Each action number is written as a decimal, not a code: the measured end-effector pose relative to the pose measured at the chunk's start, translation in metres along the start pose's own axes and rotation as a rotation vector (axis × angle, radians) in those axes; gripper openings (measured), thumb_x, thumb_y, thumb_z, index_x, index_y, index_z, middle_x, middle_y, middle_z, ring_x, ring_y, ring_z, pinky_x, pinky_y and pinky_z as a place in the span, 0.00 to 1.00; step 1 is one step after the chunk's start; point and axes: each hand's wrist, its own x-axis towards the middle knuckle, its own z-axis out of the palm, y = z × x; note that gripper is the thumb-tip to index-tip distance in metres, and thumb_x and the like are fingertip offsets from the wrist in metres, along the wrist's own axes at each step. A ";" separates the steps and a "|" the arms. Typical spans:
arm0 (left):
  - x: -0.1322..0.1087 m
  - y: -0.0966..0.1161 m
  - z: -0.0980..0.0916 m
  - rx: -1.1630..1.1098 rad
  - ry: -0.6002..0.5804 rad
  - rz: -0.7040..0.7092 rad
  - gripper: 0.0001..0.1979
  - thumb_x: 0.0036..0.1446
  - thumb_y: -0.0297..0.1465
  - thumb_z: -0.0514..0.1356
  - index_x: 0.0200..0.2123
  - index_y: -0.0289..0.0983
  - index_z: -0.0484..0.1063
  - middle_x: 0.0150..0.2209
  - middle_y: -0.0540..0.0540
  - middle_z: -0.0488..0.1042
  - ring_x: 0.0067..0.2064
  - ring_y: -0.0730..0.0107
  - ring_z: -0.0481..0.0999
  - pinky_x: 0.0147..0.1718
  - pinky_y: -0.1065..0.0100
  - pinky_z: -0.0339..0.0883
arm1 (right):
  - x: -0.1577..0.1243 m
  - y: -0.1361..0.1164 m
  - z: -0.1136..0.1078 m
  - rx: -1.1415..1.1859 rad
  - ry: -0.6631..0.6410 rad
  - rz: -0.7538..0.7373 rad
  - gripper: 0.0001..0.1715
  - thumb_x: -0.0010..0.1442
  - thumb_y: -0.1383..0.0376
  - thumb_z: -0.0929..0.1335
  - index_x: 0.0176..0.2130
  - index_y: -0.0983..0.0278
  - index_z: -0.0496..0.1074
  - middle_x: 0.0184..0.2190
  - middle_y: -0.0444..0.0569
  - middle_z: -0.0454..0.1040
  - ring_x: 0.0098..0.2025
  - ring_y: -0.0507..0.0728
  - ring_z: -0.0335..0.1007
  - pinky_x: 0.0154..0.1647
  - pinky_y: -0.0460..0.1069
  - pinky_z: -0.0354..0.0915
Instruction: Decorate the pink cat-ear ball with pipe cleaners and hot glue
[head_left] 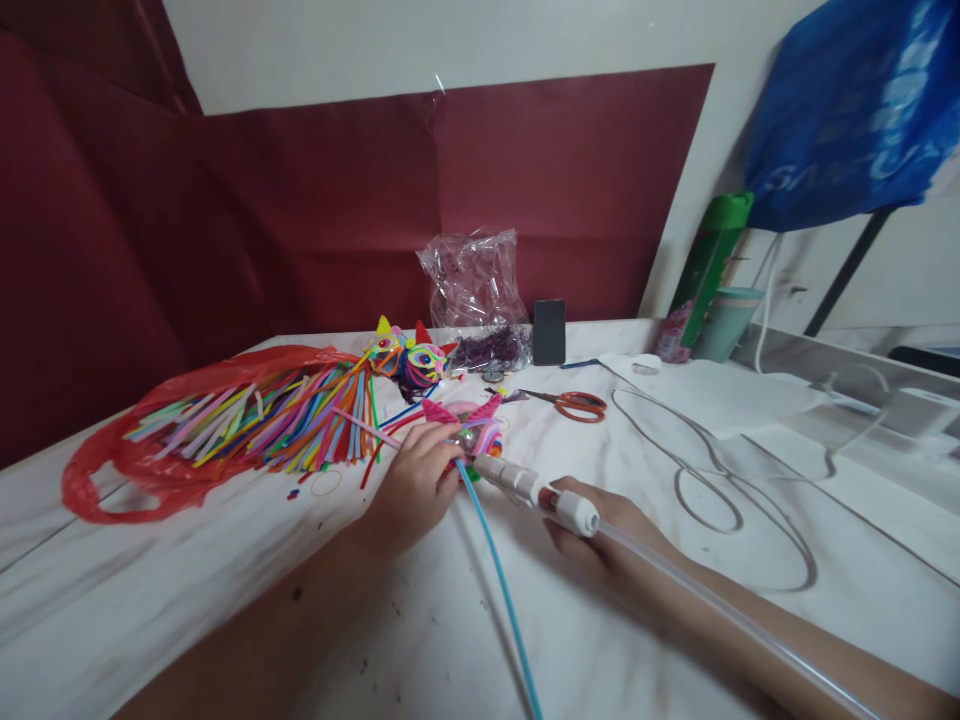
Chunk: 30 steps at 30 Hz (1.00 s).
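Observation:
My left hand [420, 475] is closed on a small craft head [487, 435] with pink pointed ears, wound with colourful pipe cleaners; its fingers cover part of it. From beside the fingertips a light-blue pipe cleaner [499, 570] runs down toward me, one end at the craft head. My right hand [604, 525] grips a white hot glue gun [517, 482], a long clear glue stick [720, 600] sticking out of its back. The nozzle points at the craft head's lower side; whether it touches is hard to tell.
Many loose pipe cleaners [300, 415] lie on a red plastic bag [150, 495] at left. Two finished-looking heads [421, 362], orange-handled scissors [577, 404], a dark upright phone-like slab [550, 333] and a clear bag [480, 290] stand behind. A white cord [739, 510] loops at right.

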 end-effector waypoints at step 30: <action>-0.002 -0.002 0.001 -0.016 0.004 -0.011 0.10 0.54 0.19 0.56 0.36 0.37 0.71 0.47 0.39 0.78 0.52 0.57 0.74 0.51 0.53 0.70 | 0.002 -0.002 -0.003 0.026 0.056 -0.010 0.08 0.61 0.65 0.60 0.29 0.59 0.61 0.23 0.41 0.68 0.24 0.51 0.65 0.25 0.45 0.60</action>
